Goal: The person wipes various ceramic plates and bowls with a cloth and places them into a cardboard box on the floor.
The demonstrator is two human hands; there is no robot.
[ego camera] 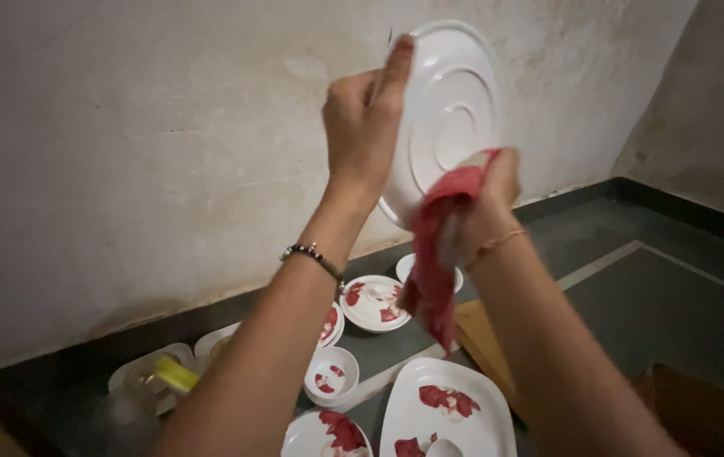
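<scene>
- Two hands work: our left hand (364, 127) grips the white plate (451, 110) upright, upper centre of the frame, fingers closed on its rim.
- Our right hand (485, 207) clasps the red cloth (434, 254) against it; wiping in hand, we judge; next calls for turning the plate.

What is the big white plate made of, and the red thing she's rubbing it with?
The white plate looks like smooth melamine or glazed ceramic: it has a soft sheen and moulded rings on its underside; which one cannot be told. The red cloth seems to be soft woven fabric, since it bunches in the right hand and hangs limp. The left hand steadies the plate's rim.

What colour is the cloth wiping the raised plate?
Red, the cloth in the right hand; head view.
</scene>
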